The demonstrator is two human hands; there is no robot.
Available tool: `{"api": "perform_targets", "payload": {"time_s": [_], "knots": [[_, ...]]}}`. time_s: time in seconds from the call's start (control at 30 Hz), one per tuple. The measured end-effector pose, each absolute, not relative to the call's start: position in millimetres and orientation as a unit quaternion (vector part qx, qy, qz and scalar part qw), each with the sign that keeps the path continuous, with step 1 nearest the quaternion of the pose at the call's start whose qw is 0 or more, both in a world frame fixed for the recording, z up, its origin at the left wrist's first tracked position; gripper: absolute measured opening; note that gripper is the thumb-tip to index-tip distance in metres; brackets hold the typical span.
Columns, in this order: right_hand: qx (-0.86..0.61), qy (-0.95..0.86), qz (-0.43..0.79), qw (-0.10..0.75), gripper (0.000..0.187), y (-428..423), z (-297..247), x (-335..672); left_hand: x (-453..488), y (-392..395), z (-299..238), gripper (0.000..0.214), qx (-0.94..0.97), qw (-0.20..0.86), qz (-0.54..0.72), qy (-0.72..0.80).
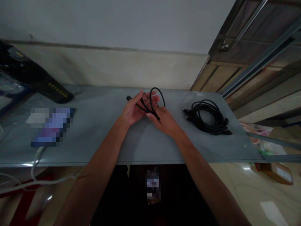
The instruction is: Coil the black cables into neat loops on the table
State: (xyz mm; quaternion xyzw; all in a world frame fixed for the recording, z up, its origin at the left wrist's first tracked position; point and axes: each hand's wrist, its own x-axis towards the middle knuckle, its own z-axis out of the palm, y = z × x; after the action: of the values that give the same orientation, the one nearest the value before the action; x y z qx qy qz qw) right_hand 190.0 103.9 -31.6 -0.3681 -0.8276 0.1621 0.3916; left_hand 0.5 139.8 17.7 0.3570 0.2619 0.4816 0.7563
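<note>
A thin black cable (146, 109) is looped between my two hands above the grey table (150, 147). My left hand (133, 111) is turned palm up, with the cable lying across it between the thumb and the loosely bent fingers. One cable end sticks out past the left thumb. With thumb and fingers closed, my right hand (164, 119) pinches the cable near the left palm, and a loop rises above it. To the right, on the table, lies a coiled bundle of black cables (207, 117) with several plug ends showing.
At the left lie a blurred-out phone (54, 127) with a white cord (36, 160) and a black cylindrical object (44, 80) with yellow lettering. A wall (131, 69) stands behind the table. Metal frame bars (261, 61) rise at the right, and a cardboard box (275, 172) sits on the floor.
</note>
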Motion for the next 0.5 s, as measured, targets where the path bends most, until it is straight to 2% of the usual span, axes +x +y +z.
{"api": "perform_targets", "payload": {"time_s": [0.27,0.37,0.5], "knots": [[-0.360,-0.839,0.126,0.387,0.048,108,-39,188,3,136,21,0.038,0.342,0.754,0.498,0.257],[-0.358,-0.848,0.108,0.377,0.034,111,-39,190,4,131,25,0.031,0.330,0.748,0.522,0.243],[-0.367,-0.847,0.100,0.371,0.018,111,-36,193,3,123,30,0.042,0.331,0.722,0.540,0.279]]}}
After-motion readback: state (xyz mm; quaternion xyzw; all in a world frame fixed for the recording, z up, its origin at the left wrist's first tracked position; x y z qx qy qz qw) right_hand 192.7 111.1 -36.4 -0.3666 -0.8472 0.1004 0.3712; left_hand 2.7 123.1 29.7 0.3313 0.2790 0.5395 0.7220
